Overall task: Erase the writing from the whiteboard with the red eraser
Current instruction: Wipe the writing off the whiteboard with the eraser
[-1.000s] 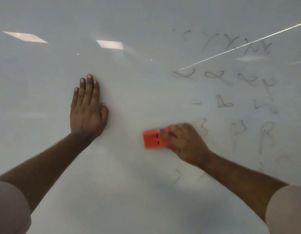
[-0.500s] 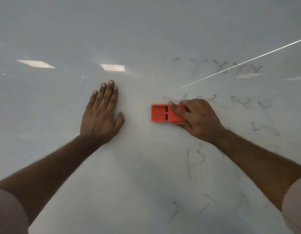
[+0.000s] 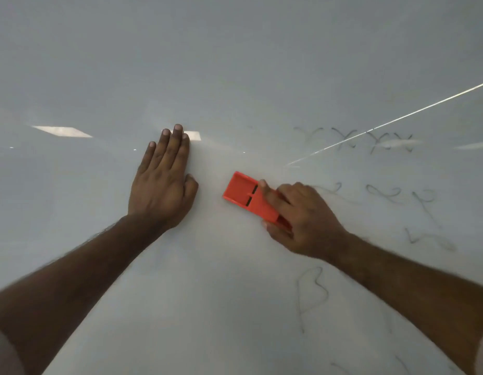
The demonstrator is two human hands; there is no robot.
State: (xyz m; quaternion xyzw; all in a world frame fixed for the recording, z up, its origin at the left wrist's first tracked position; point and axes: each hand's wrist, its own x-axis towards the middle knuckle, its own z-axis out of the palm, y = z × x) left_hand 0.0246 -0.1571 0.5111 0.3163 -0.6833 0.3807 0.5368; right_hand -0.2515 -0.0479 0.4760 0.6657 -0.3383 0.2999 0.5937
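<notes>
Red eraser (image 3: 248,197), clamped in the right hand (image 3: 302,220) at frame centre, lay against the whiteboard (image 3: 235,63) mid-wipe, left hand (image 3: 163,185) flat and empty beside it; the next stroke probably had to sweep right across the remaining writing (image 3: 370,139).

Left hand (image 3: 164,185) lies flat, fingers together and extended, arm straight. Right hand (image 3: 302,217) is curled in a grip, index finger extended, forearm angled inward.

Dim even light, ceiling-lamp glare on whiteboard (image 3: 235,63), edges perhaps slightly blurred
</notes>
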